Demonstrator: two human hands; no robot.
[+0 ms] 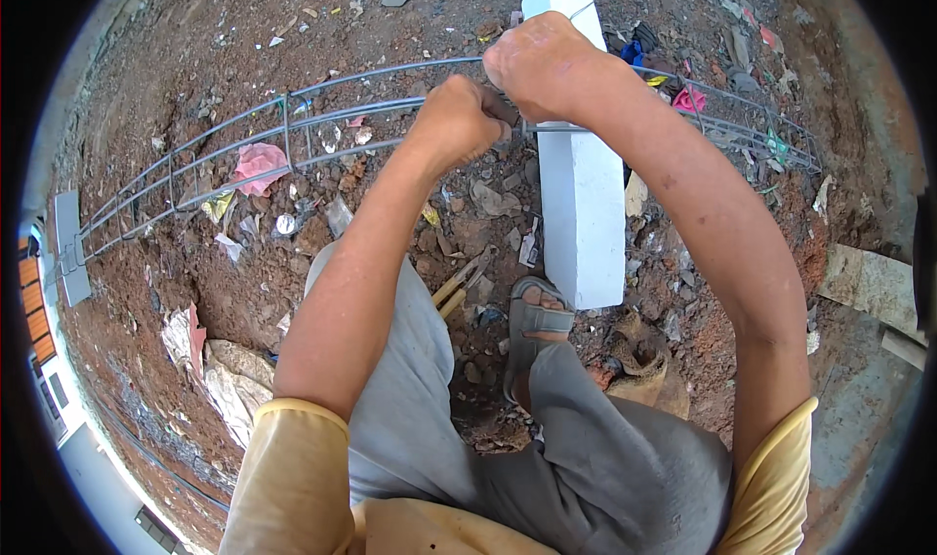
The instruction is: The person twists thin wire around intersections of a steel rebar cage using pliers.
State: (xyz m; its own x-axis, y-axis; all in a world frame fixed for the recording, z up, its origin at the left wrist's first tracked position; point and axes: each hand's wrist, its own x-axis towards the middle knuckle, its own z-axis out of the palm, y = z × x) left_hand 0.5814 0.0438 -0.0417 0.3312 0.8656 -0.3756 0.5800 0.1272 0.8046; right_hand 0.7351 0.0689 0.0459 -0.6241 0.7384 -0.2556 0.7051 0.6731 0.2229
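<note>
A long, narrow cage of thin steel bars (pixel 234 179) with rectangular stirrups crosses in front of me. It rests over a pale blue-white block (pixel 583 213). My left hand (pixel 457 123) is closed at the cage's bars, just left of the block; what its fingers grip is hidden. Over the block, my right hand (pixel 547 62) makes a fist above the cage. A short thin wire (pixel 583 10) shows beyond its knuckles, but whether the fist holds it cannot be seen. Both hands are close together, the right slightly farther away.
Yellowish tool handles (pixel 454 287) lie on the dirt near my sandalled foot (pixel 539 316). Another pale block (pixel 71 247) supports the cage's left end. Pink plastic scraps (pixel 260 167), crumpled sacking (pixel 234 384) and stones litter the rough soil. Boards (pixel 872 287) lie at the right.
</note>
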